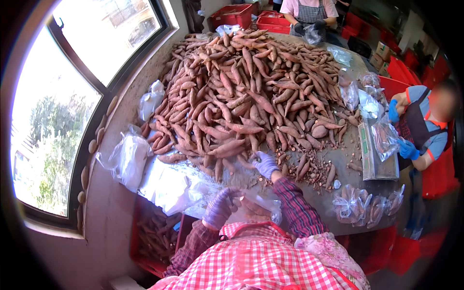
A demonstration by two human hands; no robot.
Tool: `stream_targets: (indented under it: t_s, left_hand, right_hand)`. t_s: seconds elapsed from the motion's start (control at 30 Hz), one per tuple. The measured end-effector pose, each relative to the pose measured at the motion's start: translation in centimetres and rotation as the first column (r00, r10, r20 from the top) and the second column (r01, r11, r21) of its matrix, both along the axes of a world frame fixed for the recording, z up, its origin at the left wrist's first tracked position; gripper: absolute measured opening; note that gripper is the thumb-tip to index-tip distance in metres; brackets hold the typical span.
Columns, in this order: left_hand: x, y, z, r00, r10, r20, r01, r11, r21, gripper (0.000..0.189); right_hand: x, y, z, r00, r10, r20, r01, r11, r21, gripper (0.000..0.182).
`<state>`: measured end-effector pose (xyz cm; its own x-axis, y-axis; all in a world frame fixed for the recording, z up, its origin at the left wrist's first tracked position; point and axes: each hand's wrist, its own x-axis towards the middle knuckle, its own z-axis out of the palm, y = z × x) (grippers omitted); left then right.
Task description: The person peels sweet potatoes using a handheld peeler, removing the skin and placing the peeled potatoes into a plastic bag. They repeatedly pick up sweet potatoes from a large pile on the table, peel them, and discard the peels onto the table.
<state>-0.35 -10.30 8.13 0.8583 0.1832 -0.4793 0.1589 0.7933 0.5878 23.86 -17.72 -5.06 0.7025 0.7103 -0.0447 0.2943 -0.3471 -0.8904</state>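
Note:
A large heap of sweet potatoes (232, 94) covers much of the metal table (319, 203). My right hand (265, 165), in a purple glove, reaches to the near edge of the heap, its fingers at a sweet potato; whether they grip it I cannot tell. My left hand (219, 208), in a similar glove, is at the left side of a clear plastic bag (270, 206) close to my apron, apparently at its opening. Sweet potatoes (253, 209) lie in that bag. Fingers of my left hand are blurred, so its hold is unclear.
Stacked plastic bags (132, 159) lie at left, above a red crate (156, 266) of sweet potatoes. A scale (378, 170) and filled bags (349, 204) are at right. A co-worker in blue gloves (409, 148) holds a bag there; another person (311, 11) stands at the far end.

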Motion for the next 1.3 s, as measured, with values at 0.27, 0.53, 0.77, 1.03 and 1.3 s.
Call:
stream_targets:
  t_s: [0.27,0.53,0.77,1.03,1.3]
  left_hand:
    - [4.6,1.0,-7.9,0.97,-0.117,-0.214,0.092,0.988,-0.126,0.032]
    - [7.0,-1.6,-7.6,0.991,0.021,-0.133,0.028,0.934,0.356,0.024]
    - [6.8,-2.9,-3.5,0.927,-0.241,-0.288,0.346,0.25,0.904,0.049]
    - [5.7,-3.7,-0.1,0.89,-0.22,-0.4,0.388,-0.097,0.916,0.041]
    - [5.8,-0.4,-3.1,0.998,0.06,-0.035,-0.06,0.998,0.018,0.036]
  right_hand:
    - [-7.6,-10.7,7.6,0.762,-0.05,-0.645,0.231,0.952,0.199,0.005]
    - [-10.3,-13.6,9.8,0.882,0.068,-0.467,0.039,0.976,0.216,0.014]
    - [-7.1,-12.8,11.6,0.926,0.167,0.339,-0.13,0.983,-0.13,0.031]
    - [-4.1,-12.5,8.3,0.929,0.265,0.26,-0.143,0.902,-0.408,0.029]
    - [-5.6,-13.0,5.0,0.996,-0.088,0.006,0.088,0.996,-0.014,0.027]
